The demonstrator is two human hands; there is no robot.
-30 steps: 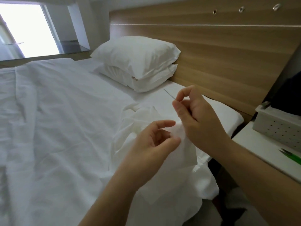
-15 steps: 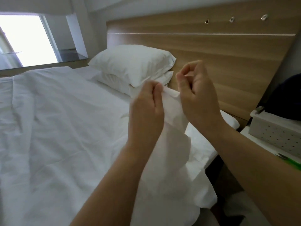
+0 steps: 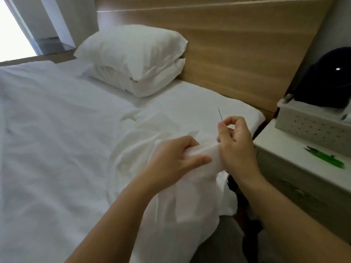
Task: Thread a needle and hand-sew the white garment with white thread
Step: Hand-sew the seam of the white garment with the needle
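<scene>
Stitching step: left hand (image 3: 176, 158) clamped on bunched white cotton garment (image 3: 191, 186), right hand (image 3: 235, 145) pinching thin steel needle (image 3: 220, 115) tip-up; next, likely re-entering the fabric near the grip.

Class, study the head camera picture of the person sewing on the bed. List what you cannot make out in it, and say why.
- White thread: too thin and pale against the white garment; whether the needle is threaded cannot be told.
- Needle's lower part: hidden in the right hand.
- Stitch spot: covered by the left hand.
- Green tool on the bedside table: blurred.
- Dark object: cut by the right edge.
</scene>
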